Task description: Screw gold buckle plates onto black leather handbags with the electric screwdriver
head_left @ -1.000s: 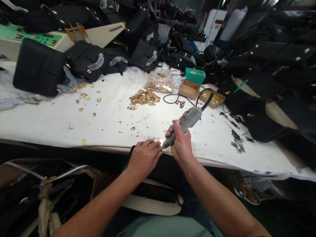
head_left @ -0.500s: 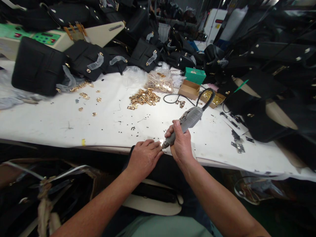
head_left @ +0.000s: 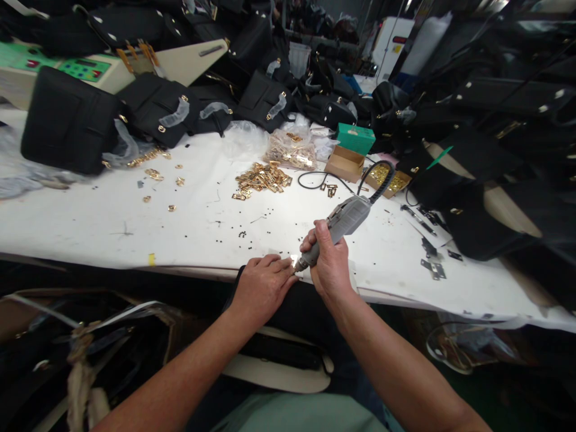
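My right hand (head_left: 330, 258) is wrapped round a grey electric screwdriver (head_left: 346, 217), which tilts down to the left. Its tip meets a small shiny metal piece (head_left: 294, 260) at the table's front edge. Beside that tip, the fingers of my left hand (head_left: 265, 282) are together and press on a black bag (head_left: 310, 306) at the edge; what lies under the fingertips is hidden. Gold metal fittings (head_left: 262, 179) form a pile further back on the white table (head_left: 202, 216).
Black bags (head_left: 72, 120) line the back of the table. Behind the screwdriver are a green box (head_left: 355, 138) and an open box of gold screws (head_left: 387, 178). A black cable (head_left: 382, 180) loops up from the tool. Dark metal plates (head_left: 433, 268) lie at the right.
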Available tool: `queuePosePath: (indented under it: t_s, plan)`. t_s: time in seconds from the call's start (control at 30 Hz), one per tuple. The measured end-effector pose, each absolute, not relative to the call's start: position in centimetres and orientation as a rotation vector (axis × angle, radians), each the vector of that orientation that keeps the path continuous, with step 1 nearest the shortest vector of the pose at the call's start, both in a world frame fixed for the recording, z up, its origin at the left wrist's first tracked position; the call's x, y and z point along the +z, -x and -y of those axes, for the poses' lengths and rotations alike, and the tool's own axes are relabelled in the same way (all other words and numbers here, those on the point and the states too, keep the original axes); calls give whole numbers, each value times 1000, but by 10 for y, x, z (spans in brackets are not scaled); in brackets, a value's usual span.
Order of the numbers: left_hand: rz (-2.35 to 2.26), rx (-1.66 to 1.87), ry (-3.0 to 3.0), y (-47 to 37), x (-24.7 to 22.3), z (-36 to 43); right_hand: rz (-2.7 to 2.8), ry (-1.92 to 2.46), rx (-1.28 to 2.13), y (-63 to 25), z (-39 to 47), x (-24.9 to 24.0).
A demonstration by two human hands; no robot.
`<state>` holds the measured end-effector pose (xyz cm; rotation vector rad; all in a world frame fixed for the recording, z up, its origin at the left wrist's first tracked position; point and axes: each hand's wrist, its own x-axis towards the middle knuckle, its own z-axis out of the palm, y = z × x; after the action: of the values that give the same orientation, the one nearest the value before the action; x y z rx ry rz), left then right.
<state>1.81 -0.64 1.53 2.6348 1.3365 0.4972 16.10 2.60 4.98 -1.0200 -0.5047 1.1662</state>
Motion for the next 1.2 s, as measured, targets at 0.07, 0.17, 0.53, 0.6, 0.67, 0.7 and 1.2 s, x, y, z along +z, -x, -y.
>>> queuePosePath:
  t_s: [0.07,0.17,0.53,0.6,0.67,0.7,1.2]
  plan:
    - [-1335,507,-2634,-18,15,6,508,1037,1157,-161,-26,49]
    - [-1340,525,-2636,-18,14,6,511,1051,1150,-160,-26,48]
    - [-1336,511,-2644,-18,15,6,575,1055,1051,-168,-38,47]
    - [-1338,503,-2639,-19,15,6,589,1078,1025,-168,-43,46]
    - [-1338,499,-2634,-19,15,6,597,1111,1012,-167,-49,43]
    - [-1338,498,-2633,-19,15,6,602,1127,1014,-166,-51,42]
    - [-1345,453,-2631,-18,14,5,794,1230,1050,-160,-56,29]
